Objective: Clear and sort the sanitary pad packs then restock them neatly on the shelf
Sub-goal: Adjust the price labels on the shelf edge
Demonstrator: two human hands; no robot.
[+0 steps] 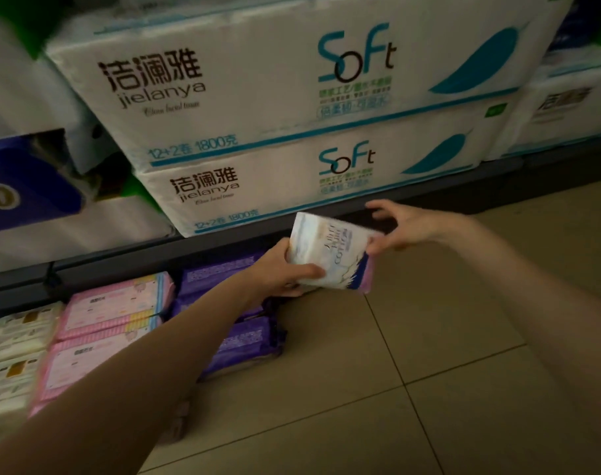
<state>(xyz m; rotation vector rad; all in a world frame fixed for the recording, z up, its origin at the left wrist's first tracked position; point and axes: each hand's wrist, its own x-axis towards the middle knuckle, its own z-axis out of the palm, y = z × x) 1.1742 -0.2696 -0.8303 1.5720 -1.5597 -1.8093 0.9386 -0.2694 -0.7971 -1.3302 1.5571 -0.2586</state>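
Observation:
A white pad pack with a dark blue and pink edge (329, 252) is held above the floor in front of the low shelf. My left hand (285, 272) grips its lower left end, thumb on top. My right hand (400, 226) pinches its upper right corner with curled fingers. On the floor to the left lie sorted packs: purple packs (233, 341) just under my left forearm, pink packs (113, 303) beside them, and white packs (21, 334) at the far left.
Large white tissue bundles marked "Soft" (292, 97) are stacked on the dark shelf base (223, 238) behind. A blue tissue pack (24, 180) sits at the left. Beige floor tiles (429, 389) spread to the right.

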